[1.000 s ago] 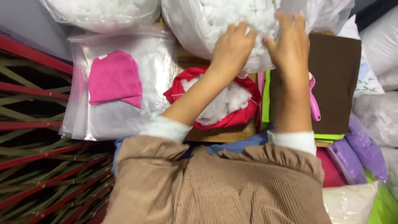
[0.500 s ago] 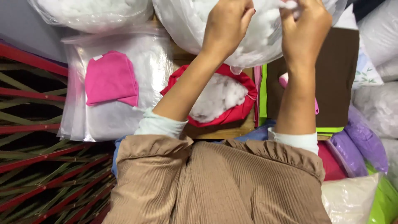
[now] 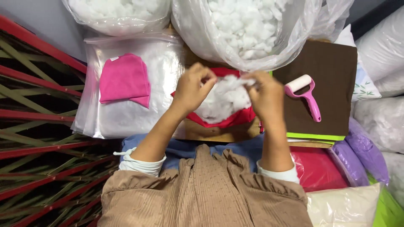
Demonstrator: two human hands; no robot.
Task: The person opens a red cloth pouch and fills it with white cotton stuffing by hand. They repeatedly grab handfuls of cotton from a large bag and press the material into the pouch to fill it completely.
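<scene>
Big clear plastic sack [image 3: 252, 38] of white fibre fill stands at the far edge, mouth open toward the person; I take it as the landmark. Its top is cut off by the frame, so how full it is cannot be told. A second sack [image 3: 118, 14] of the same fill sits left of it, mostly out of view.

Below and left of the big sack lies a stack of clear zip bags [image 3: 122, 92], flat, with a folded pink cover [image 3: 125, 80] on or just inside the top one; which, I cannot tell through the gloss. Right of the sack's base, a dark brown cloth panel [image 3: 324, 80] lies flat over a green sheet, and a pink lint roller [image 3: 305, 94] rests on it, handle toward the person, probably parked within easy reach.

Directly under the sack's mouth is the red fabric cover [image 3: 233, 120], opening up, already bulging with white fill. Its near edge is hidden behind the forearms.

Both hands work just above that cover. Left hand [image 3: 194, 88] is closed in a pinch on a tuft of fill [image 3: 225, 94]; right hand [image 3: 266, 98] is curled round the same tuft from the other side. The tuft stretches between them, seemingly being teased apart. Fingertips of the right hand are buried in the fibre and hard to make out.

More stuffed pillows crowd the right margin, cut off.
</scene>
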